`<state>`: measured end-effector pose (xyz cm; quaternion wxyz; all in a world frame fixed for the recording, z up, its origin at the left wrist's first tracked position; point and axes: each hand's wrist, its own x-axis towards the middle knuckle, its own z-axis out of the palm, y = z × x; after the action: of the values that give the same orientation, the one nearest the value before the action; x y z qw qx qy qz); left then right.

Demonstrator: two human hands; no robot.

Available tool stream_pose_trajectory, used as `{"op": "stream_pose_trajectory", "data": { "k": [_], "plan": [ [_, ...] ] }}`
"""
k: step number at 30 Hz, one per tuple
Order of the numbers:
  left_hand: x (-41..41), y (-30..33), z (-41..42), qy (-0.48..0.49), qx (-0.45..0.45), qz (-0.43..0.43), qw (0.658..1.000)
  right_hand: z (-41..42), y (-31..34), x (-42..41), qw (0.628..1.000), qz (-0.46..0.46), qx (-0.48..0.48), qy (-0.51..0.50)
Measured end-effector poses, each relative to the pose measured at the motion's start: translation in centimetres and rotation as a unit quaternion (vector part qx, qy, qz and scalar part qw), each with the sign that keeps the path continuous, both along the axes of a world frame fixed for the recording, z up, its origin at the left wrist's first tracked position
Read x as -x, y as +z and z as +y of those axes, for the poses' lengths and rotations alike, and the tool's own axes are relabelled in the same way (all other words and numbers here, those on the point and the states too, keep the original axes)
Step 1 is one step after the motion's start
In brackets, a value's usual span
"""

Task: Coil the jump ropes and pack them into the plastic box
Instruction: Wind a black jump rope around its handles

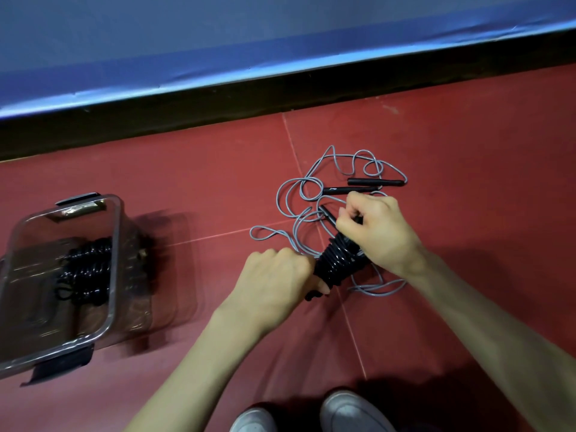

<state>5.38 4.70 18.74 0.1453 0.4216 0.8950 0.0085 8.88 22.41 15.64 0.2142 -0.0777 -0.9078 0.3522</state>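
Both hands are working on one black jump rope bundle [338,260] just above the floor. Left hand [274,275] is gripping the bundle's lower end, fingers curled round it. Right hand [374,232] is pinching the upper end, fingers closed on the cord near a black handle tip [327,213].

Nearest items: two grey shoe toes [352,413] are showing at the bottom edge, on red flooring [467,151].

Beneath and beyond the hands: a grey jump rope [311,188] is lying loose in tangled loops, its two black handles [374,182] lying side by side at the far side of the tangle.

To the left, well apart: an open clear plastic box [113,260], blurred, is holding at least one black coiled rope [87,266]; the exact count cannot be told.

Farthest: a black baseboard under a blue padded wall [280,42].

Progress, as a judgement: some packing is done, the black bundle is nearly wound, the grey rope is left uncoiled.
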Motion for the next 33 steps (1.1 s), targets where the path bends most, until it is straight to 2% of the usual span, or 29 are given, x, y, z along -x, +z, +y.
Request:
{"op": "stream_pose_trajectory", "data": {
  "k": [4,8,11,13,15,17,22,26,31,33],
  "plan": [
    [0.9,-0.2,-0.4,-0.003,-0.044,-0.014,0.999,0.2,0.2,-0.5,0.994,-0.074,0.075,-0.002],
    [2.0,-1.2,-1.1,0.007,-0.146,-0.172,0.974,0.7,-0.2,-0.9,0.974,-0.139,0.181,0.005],
    [2.4,-2.3,-1.2,0.008,-0.234,-0.272,0.933,0.8,-0.6,-1.1,0.94,-0.133,0.315,-0.004],
    [2.3,-2.6,-1.1,0.031,-0.289,-0.355,0.889,0.6,-0.7,-1.2,0.914,-0.122,0.386,-0.023],
    [2.1,-2.8,-1.1,0.056,-0.319,-0.438,0.839,0.3,-0.8,-1.3,0.895,-0.118,0.429,-0.032],
    [1.8,-3.1,-1.1,0.081,-0.336,-0.486,0.803,0.1,-0.8,-1.4,0.884,-0.111,0.453,-0.039],
    [0.6,-3.9,-0.8,0.147,-0.403,-0.495,0.755,-0.1,-1.4,-1.7,0.862,-0.084,0.493,-0.086],
    [-0.3,-3.9,-0.2,0.186,-0.447,-0.479,0.732,-0.3,-1.7,-1.8,0.835,-0.057,0.533,-0.126],
    [-1.0,-4.4,0.4,0.287,-0.48,-0.512,0.652,-0.7,-2.1,-1.4,0.795,-0.015,0.577,-0.185],
    [-1.7,-4.4,0.6,0.285,-0.517,-0.506,0.629,-0.8,-2.3,-1.2,0.771,0.004,0.601,-0.21]
  ]
}}
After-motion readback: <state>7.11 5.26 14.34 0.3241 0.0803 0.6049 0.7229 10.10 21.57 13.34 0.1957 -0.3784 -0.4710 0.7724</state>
